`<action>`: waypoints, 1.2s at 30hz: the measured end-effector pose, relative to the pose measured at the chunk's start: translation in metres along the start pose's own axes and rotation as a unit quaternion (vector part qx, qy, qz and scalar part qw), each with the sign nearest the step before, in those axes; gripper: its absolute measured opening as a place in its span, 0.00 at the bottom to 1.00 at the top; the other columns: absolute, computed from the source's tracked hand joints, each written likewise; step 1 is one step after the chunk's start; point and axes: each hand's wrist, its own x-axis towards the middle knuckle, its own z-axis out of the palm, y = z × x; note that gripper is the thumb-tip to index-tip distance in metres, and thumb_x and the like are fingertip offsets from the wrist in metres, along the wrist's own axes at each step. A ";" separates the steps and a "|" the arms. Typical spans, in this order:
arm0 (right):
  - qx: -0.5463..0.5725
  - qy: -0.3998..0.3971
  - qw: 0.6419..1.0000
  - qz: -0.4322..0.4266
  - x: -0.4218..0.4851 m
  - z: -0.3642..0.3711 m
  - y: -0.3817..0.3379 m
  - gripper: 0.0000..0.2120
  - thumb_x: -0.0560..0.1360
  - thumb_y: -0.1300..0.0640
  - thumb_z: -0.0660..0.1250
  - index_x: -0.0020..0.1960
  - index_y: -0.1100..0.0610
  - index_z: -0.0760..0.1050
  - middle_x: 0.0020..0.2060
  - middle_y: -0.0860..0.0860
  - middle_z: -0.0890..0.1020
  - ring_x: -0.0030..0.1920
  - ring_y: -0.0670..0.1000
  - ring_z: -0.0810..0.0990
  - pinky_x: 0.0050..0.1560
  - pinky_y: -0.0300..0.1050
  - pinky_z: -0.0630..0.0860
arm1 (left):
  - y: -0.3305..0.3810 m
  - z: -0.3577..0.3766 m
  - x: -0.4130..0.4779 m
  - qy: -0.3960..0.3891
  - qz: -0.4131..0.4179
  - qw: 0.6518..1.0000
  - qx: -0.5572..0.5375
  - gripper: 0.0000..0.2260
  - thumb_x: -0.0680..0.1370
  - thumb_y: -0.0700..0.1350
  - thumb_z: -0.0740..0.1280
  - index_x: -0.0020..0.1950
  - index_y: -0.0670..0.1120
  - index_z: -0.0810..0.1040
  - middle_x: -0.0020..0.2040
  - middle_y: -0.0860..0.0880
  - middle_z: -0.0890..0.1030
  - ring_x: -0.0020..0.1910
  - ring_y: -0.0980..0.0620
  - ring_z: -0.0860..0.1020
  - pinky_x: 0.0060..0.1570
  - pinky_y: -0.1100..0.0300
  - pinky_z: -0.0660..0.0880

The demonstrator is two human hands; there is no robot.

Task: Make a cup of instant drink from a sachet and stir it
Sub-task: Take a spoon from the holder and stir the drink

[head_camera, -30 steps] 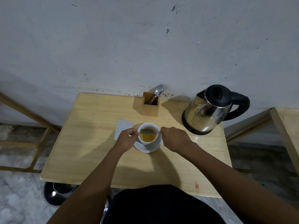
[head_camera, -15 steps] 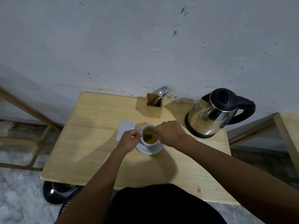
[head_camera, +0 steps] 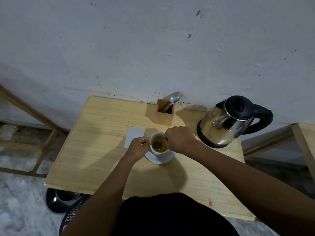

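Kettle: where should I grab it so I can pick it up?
Grab the kettle by its black loop handle, which sticks out on the right, away from the cup. Come from the right with your hand; the shiny body may be hot.

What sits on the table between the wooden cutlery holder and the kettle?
Nothing: the head view shows only bare table, partly shadowed, between the cutlery holder and the kettle.
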 end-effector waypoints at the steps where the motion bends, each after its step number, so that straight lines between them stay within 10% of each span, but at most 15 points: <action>1: -0.004 0.009 1.000 0.003 0.001 0.000 0.000 0.09 0.79 0.54 0.59 0.47 0.56 0.76 0.31 0.49 0.71 0.34 0.52 0.73 0.33 0.44 0.64 | 0.000 0.000 0.000 0.000 0.002 1.000 0.000 0.11 0.78 0.44 0.65 0.57 0.41 0.80 0.52 0.46 0.80 0.52 0.50 0.76 0.50 0.60 0.68; 12: -0.010 -0.032 0.999 0.012 0.000 -0.010 0.007 0.09 0.78 0.51 0.62 0.44 0.55 0.66 0.30 0.49 0.68 0.33 0.50 0.71 0.31 0.43 0.63 | 0.002 0.000 -0.002 0.004 0.001 1.000 -0.009 0.10 0.78 0.44 0.65 0.56 0.42 0.81 0.50 0.46 0.80 0.52 0.50 0.76 0.49 0.59 0.69; 36: 0.017 0.015 0.999 0.035 0.012 0.003 0.004 0.09 0.79 0.52 0.60 0.49 0.55 0.77 0.35 0.50 0.76 0.35 0.51 0.75 0.33 0.44 0.68 | 0.004 0.000 -0.003 0.008 0.010 1.000 -0.005 0.10 0.78 0.43 0.65 0.55 0.41 0.81 0.48 0.48 0.79 0.50 0.51 0.76 0.48 0.60 0.69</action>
